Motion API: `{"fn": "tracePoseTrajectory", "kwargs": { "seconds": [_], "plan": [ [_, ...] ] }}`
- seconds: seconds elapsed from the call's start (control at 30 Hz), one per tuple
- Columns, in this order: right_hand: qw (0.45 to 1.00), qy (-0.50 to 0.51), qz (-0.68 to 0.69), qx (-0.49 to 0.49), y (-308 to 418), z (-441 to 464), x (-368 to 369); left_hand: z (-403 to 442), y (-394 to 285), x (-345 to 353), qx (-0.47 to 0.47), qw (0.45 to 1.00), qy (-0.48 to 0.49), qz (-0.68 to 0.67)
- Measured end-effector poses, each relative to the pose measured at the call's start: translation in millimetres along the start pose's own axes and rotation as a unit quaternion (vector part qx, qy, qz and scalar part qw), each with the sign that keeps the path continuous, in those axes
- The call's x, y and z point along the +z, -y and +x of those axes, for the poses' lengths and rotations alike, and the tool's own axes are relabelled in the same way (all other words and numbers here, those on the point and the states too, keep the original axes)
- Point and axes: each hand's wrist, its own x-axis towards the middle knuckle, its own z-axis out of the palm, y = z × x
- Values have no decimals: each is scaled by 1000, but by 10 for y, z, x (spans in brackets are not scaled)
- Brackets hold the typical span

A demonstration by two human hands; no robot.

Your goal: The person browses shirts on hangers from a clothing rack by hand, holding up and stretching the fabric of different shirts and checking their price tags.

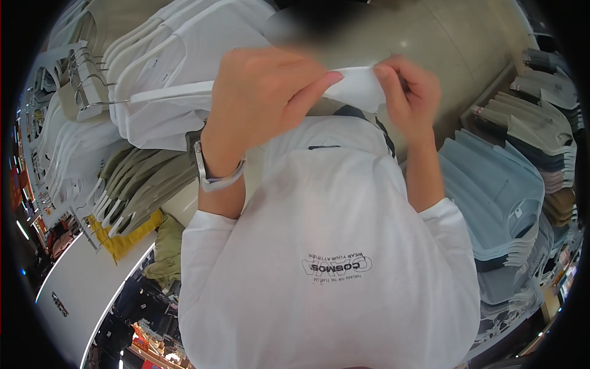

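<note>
A white shirt point(359, 90) has a strip of its cloth pulled taut between my two hands. My left hand point(270, 92), with a wristwatch point(212, 175) on the wrist, is closed on the left end of this strip, thumb along the cloth. My right hand point(410, 92) pinches the other end between thumb and fingers. Just left of my left hand, a white hanger point(169, 93) sticks out from the rail with white cloth on it. My left hand hides whether that cloth joins the strip.
White shirts point(169, 52) on hangers crowd the rack at upper left, with olive garments point(138, 178) below. A yellow garment point(126, 237) hangs beside a white panel point(74, 295). At right hang light blue shirts point(491, 184) and beige ones point(534, 120). The floor point(455, 37) is tiled.
</note>
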Motion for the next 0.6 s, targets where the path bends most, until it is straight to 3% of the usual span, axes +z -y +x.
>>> {"fn": "tracePoseTrajectory", "kwargs": {
  "seconds": [0.13, 0.2, 0.3, 0.4, 0.6],
  "plan": [
    [997, 61, 56, -10, -59, 10, -40, 10, -8, -54, -20, 999, 27, 22],
    [981, 192, 3, 24, -25, -6, -23, 1, 36, -47, -18, 999, 38, 18],
    [979, 186, 20, 86, -60, -52, -27, -7, 67, -43, -15, 998, 53, 10],
    [984, 153, 64, 70, -77, -67, -12, -12, 110, -36, 5, 999, 39, -8],
    [976, 184, 80, 84, 2, -42, 16, -69, 192, -53, 43, 998, 18, -38]
  ]
}}
